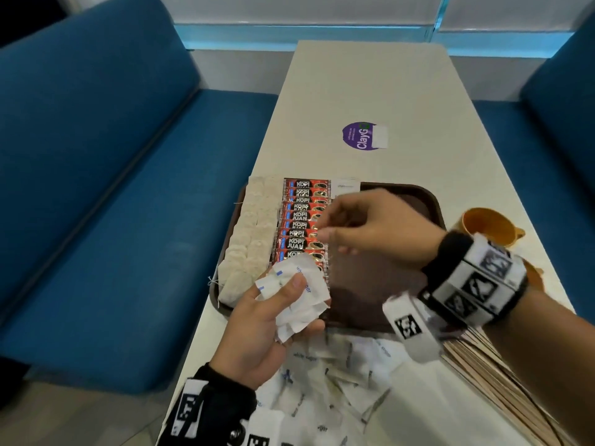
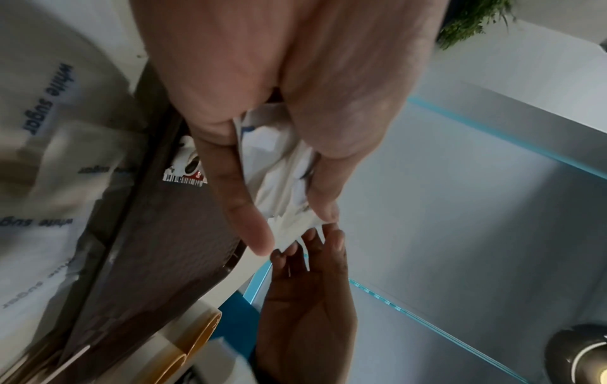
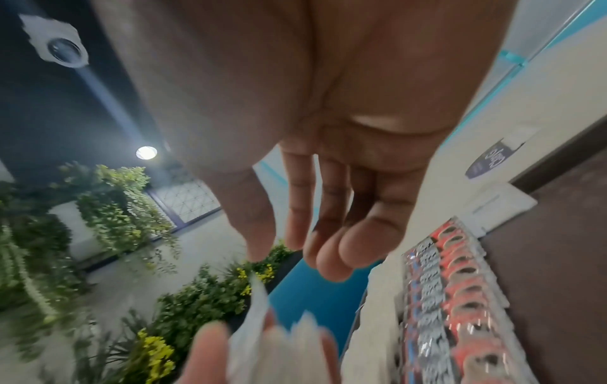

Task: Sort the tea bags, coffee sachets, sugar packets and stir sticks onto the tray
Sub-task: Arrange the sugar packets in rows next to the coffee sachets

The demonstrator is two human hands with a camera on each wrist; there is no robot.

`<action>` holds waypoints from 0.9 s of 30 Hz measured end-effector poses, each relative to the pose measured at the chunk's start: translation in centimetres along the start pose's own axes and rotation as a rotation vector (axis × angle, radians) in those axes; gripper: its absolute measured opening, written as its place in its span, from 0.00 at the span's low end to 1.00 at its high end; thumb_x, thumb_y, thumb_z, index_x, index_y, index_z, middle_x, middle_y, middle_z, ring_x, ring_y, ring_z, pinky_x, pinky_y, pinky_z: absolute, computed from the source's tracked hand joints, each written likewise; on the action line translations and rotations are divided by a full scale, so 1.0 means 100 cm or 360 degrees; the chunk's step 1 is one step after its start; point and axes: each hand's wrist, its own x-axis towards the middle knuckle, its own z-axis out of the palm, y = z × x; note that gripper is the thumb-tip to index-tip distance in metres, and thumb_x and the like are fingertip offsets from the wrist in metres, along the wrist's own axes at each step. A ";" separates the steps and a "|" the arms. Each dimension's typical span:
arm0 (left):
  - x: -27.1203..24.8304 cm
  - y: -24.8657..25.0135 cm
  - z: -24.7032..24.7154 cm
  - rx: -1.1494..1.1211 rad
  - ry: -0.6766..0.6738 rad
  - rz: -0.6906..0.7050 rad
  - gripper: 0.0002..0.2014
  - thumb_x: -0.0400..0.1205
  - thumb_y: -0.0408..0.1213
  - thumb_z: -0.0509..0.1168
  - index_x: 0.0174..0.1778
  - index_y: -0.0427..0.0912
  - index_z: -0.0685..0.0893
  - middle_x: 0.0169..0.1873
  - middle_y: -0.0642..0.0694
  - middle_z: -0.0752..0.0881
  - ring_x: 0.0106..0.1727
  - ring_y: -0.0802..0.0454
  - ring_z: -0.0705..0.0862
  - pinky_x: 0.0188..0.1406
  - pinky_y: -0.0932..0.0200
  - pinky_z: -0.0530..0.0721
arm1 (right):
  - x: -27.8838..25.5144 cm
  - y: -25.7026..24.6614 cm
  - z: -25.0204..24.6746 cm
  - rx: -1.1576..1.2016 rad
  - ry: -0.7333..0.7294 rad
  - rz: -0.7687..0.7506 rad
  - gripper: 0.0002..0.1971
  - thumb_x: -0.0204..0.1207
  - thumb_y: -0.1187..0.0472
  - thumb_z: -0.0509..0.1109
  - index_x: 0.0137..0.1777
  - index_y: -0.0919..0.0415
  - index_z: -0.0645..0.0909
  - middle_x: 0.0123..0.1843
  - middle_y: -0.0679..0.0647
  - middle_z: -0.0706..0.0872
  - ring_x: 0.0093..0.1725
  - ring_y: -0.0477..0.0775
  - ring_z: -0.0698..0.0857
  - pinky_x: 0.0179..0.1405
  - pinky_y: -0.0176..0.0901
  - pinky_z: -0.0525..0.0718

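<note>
Sugar packets: your left hand (image 1: 257, 329) grips a crumpled bunch (image 1: 294, 292) above the tray's near edge; their count is unreadable.
Right hand (image 1: 373, 228): your fingers (image 3: 328, 249) hang loosely apart over the coffee sachets (image 1: 302, 220), holding nothing.
Tray (image 1: 415, 196): tea bags (image 1: 249, 239) left, sachets beside them, one packet (image 1: 347, 185) at the far end; your arm hides its right part.
Surface (image 1: 370, 88): loose packets (image 1: 328, 387), blurred; stir sticks (image 1: 502, 381) cut off by your forearm.

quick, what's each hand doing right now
Left hand: grips a bunch of sugar packets.
Right hand: open, fingers loose, holding nothing, above the tray.
</note>
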 end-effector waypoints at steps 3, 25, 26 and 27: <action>-0.006 0.002 0.005 0.0071 -0.0020 0.0004 0.20 0.78 0.38 0.72 0.66 0.38 0.86 0.51 0.37 0.91 0.44 0.43 0.91 0.28 0.53 0.88 | -0.037 -0.005 0.024 0.0117 -0.0048 0.0035 0.19 0.66 0.45 0.85 0.54 0.49 0.88 0.44 0.55 0.91 0.40 0.60 0.90 0.43 0.57 0.90; -0.027 -0.022 0.015 0.0295 -0.0061 -0.0113 0.21 0.80 0.43 0.77 0.66 0.37 0.86 0.50 0.31 0.88 0.49 0.33 0.87 0.29 0.52 0.85 | -0.100 0.004 0.041 0.0741 0.0403 0.0391 0.06 0.82 0.67 0.74 0.52 0.71 0.88 0.45 0.69 0.92 0.31 0.58 0.86 0.32 0.44 0.90; -0.025 -0.021 0.014 0.0281 -0.0027 -0.0111 0.21 0.79 0.43 0.78 0.65 0.37 0.86 0.50 0.32 0.88 0.49 0.33 0.87 0.29 0.52 0.86 | -0.096 0.005 0.037 0.0685 0.0425 0.0364 0.05 0.81 0.67 0.75 0.51 0.70 0.88 0.44 0.66 0.92 0.31 0.56 0.85 0.32 0.43 0.89; -0.023 -0.021 0.012 0.0260 0.0009 -0.0113 0.22 0.78 0.44 0.78 0.65 0.36 0.87 0.49 0.33 0.89 0.49 0.34 0.88 0.29 0.52 0.86 | -0.091 0.007 0.033 0.0652 0.0461 0.0340 0.05 0.80 0.67 0.76 0.50 0.70 0.89 0.42 0.63 0.92 0.31 0.54 0.85 0.32 0.42 0.88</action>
